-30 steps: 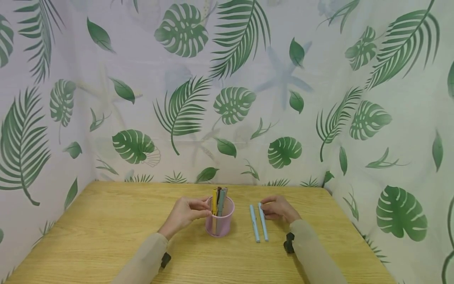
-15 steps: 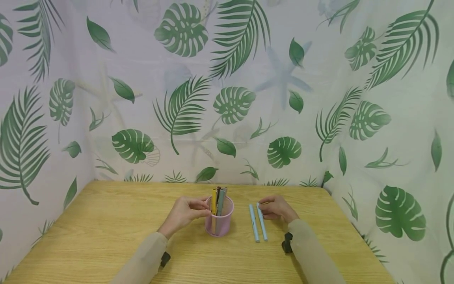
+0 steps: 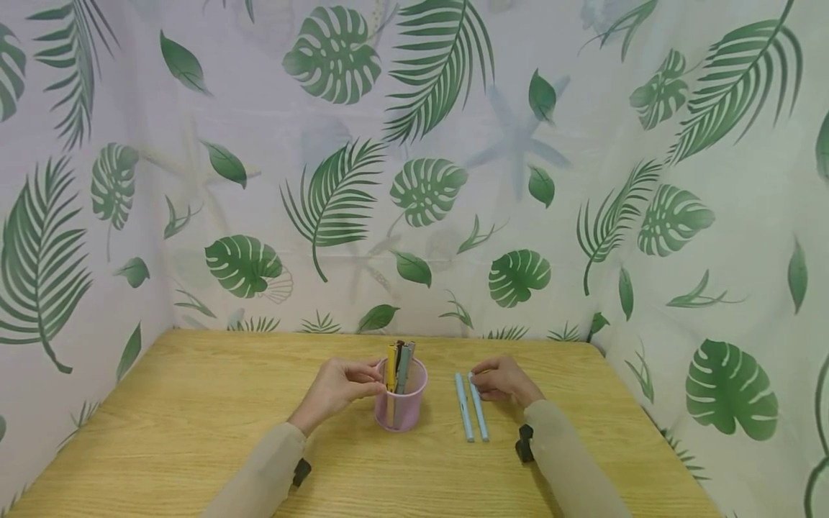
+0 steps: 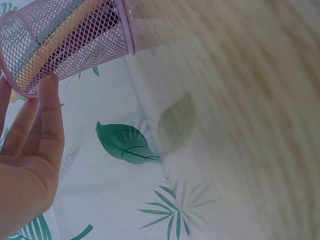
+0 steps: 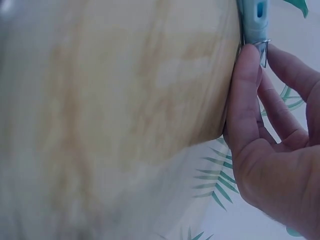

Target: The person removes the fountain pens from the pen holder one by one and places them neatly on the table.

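A pink mesh pen holder [image 3: 408, 414] stands upright near the middle of the table, with several pens [image 3: 399, 367] in it, yellow, dark and grey-blue among them. My left hand [image 3: 340, 392] holds its left side, thumb and fingers at the rim, as the left wrist view also shows. To the right, two light blue pens lie side by side, pointing away from me. With thumb and fingertips, my right hand [image 3: 505, 380] pinches the far end of the right-hand pen [image 3: 479, 414]. The other blue pen [image 3: 464, 410] lies just left of it, untouched.
The wooden table [image 3: 194, 403] ends at a leaf-printed cloth [image 3: 421, 302] hung along its back and sides. Dark wrist devices show at both sleeves, one black piece [image 3: 525, 443] under the right wrist.
My right hand has shifted slightly left, and the far end of the pinched pen came with it, closer to the other blue pen. My left hand and the pen holder stay in place.
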Motion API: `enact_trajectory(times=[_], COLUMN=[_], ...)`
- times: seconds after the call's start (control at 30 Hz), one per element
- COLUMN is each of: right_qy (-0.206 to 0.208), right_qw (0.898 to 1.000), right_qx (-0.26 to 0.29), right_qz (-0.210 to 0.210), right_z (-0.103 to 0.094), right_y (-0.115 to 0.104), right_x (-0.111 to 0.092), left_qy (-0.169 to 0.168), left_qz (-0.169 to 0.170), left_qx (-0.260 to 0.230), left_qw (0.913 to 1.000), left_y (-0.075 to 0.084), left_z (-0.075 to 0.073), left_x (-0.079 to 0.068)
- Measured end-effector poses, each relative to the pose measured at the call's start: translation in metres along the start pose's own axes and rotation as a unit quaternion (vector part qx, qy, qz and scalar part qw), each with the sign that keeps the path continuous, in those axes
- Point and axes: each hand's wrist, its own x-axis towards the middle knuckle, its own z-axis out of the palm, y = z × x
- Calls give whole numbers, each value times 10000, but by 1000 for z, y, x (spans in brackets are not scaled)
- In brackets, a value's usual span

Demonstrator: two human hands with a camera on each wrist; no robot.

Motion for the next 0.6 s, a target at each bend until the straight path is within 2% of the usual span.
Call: enact_trajectory(times=[0.27, 0.6], right_qy=[49, 98], right_qw=[9999, 9999], right_qx=[-102, 108], right_qz=[6, 22], right_z=[1, 1], right_y=[3, 4], right_x=[1, 3], left_qy=[-48, -24], left_qz=[51, 60], left_qx=[-37, -33], left_qw=[10000, 10000], left_y=[-2, -1], left_z=[0, 0], left_x=[0, 0])
